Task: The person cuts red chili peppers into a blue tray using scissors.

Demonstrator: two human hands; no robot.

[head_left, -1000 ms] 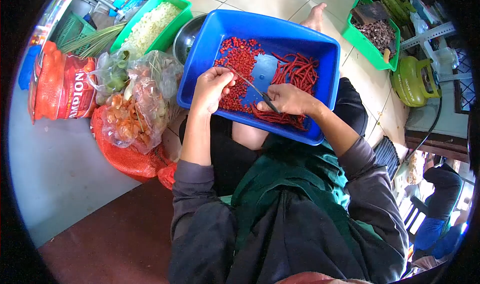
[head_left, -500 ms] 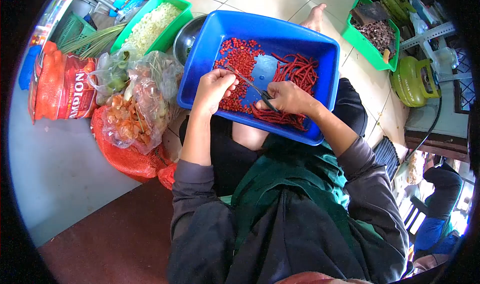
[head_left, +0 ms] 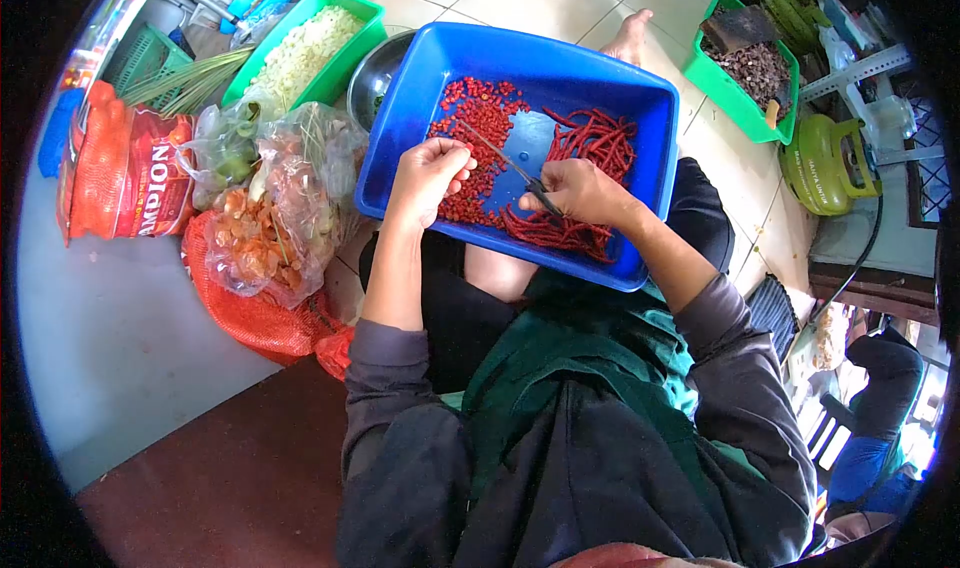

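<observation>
A blue basin lies across the lap. Small cut pieces of red chili cover its left part, and whole red chilies lie in its right part and along the near side. My right hand is closed round the dark handles of scissors, whose blades point up and left over the cut pieces. My left hand is over the basin's left side with its fingers pinched together; what they hold is too small to make out.
Left: a green tub of pale chopped pieces, a metal bowl, plastic bags of vegetables and a red mesh sack. Right: a green tub of brown pieces and a green gas cylinder. A bare foot is behind the basin.
The scissors have tilted up and away from my left fingertips, and my right hand has shifted slightly right. My left hand has hardly moved.
</observation>
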